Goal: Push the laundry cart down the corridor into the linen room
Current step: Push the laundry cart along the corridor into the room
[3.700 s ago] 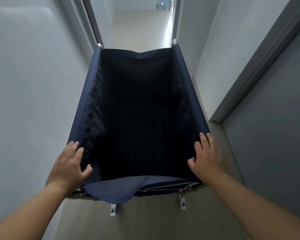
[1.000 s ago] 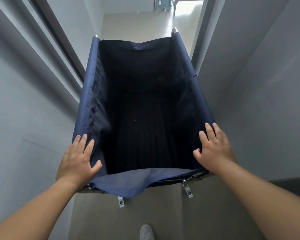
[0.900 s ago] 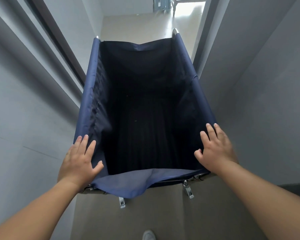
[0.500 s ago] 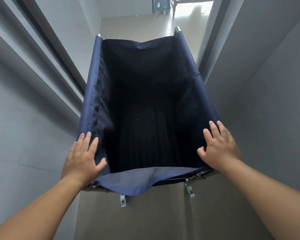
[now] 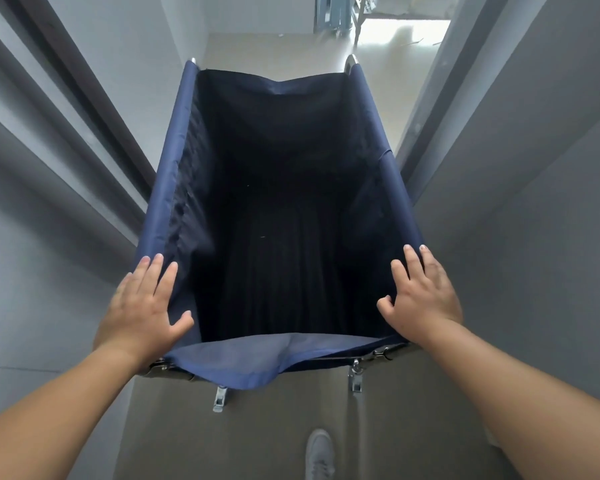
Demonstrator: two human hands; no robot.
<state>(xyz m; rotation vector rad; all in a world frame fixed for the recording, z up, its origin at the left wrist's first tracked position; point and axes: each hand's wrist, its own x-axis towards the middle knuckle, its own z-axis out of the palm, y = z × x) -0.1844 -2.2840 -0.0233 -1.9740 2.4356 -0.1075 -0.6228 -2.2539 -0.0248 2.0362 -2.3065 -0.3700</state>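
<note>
The laundry cart is a deep navy fabric bag on a metal frame, empty inside, and it fills the middle of the view. My left hand lies over its near left corner, fingers flat along the rim and thumb hooked inside. My right hand grips the near right corner the same way. Its far end points down the corridor towards a bright room. Metal clips hang under the near edge.
Grey walls stand close on both sides. A dark door frame runs along the left, and a grey door jamb stands just right of the cart's rim. Furniture legs show in the room ahead. My white shoe is behind the cart.
The cart has rolled forward down the corridor. The door frames on both sides have slid nearer and the bright room ahead looks closer. Both hands have kept their hold.
</note>
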